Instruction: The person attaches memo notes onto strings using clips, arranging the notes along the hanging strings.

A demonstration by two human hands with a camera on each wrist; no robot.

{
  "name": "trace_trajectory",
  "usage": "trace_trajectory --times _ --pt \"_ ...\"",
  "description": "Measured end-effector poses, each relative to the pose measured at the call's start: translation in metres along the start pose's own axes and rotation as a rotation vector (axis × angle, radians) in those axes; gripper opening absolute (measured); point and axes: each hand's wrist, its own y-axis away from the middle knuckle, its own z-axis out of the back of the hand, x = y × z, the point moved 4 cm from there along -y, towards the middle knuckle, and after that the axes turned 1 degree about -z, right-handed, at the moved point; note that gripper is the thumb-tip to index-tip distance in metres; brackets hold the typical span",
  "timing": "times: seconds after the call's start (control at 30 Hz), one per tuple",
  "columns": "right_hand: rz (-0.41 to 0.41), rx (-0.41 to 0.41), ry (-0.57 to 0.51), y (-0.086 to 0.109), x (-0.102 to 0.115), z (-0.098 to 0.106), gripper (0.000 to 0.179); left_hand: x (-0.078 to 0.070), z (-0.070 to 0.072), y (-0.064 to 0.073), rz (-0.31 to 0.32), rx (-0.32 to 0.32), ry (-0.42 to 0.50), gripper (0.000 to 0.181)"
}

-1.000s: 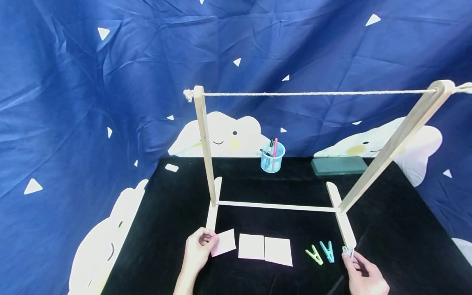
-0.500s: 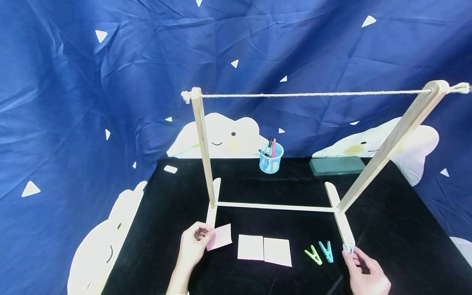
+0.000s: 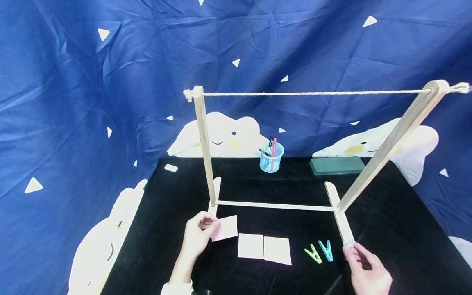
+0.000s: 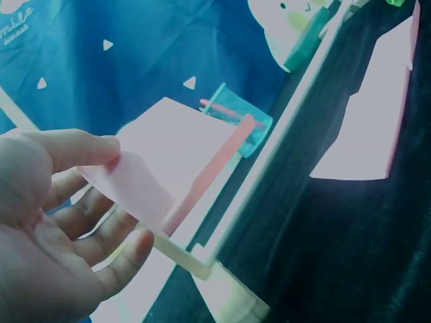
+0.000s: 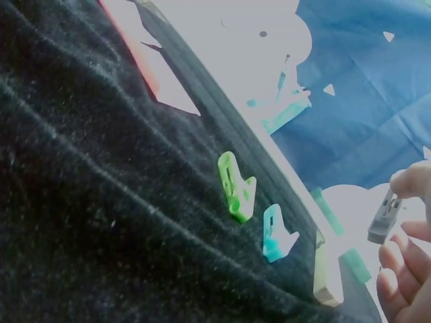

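Observation:
My left hand (image 3: 196, 237) pinches a pale pink square of paper (image 3: 225, 228) by its left edge, thumb on top; in the left wrist view the paper (image 4: 165, 158) is raised off the table, with a darker pink strip along one edge. Two more pale squares, a left one (image 3: 250, 246) and a right one (image 3: 277, 250), lie side by side on the black cloth. My right hand (image 3: 368, 268) pinches a greyish clothespin (image 5: 385, 217) between thumb and fingers near the frame's right foot. Left of that hand lie a yellow-green clothespin (image 3: 313, 253) and a blue clothespin (image 3: 326, 250).
A wooden frame with a right post (image 3: 391, 145) and left post (image 3: 205, 147) carries a taut white rope (image 3: 309, 93). Behind it stand a blue pen cup (image 3: 271, 162) and a dark green box (image 3: 337, 165). A white block (image 3: 171, 168) lies back left.
My left hand has moved forward, carrying the paper farther from the table's front and up. My right hand keeps the clothespin and has shifted only slightly. The camera view sways a little.

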Motion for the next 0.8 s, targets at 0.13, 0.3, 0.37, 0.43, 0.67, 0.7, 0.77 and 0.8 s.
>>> trace_trajectory --times 0.13,0.3,0.37,0.43,0.67,0.7,0.77,0.8 --pt "-0.02 0.023 0.001 -0.002 0.004 0.0 0.028 -0.007 -0.002 -0.004 -0.04 0.012 0.001 0.009" --pt "-0.024 0.044 -0.008 -0.003 0.011 -0.001 0.026 -0.011 -0.006 -0.008 -0.04 0.03 0.033 0.009" --pt "-0.015 0.047 -0.006 -0.004 0.014 -0.001 0.025 -0.012 -0.008 -0.008 -0.033 0.035 0.042 0.009" --pt "0.004 0.046 0.006 -0.004 0.018 -0.002 0.024 -0.013 -0.01 -0.007 -0.024 0.041 0.047 0.009" --pt "0.052 0.084 0.007 -0.001 0.025 -0.005 0.024 -0.015 -0.015 -0.005 -0.025 0.061 0.05 0.008" --pt "0.057 0.095 -0.002 -0.002 0.025 -0.006 0.024 -0.015 -0.016 -0.005 -0.026 0.062 0.046 0.008" --pt "0.065 0.11 -0.029 -0.002 0.027 -0.008 0.025 -0.014 -0.016 -0.004 -0.024 0.062 0.041 0.008" --pt "0.071 0.12 -0.046 -0.002 0.028 -0.009 0.026 -0.014 -0.017 -0.004 -0.022 0.062 0.038 0.008"
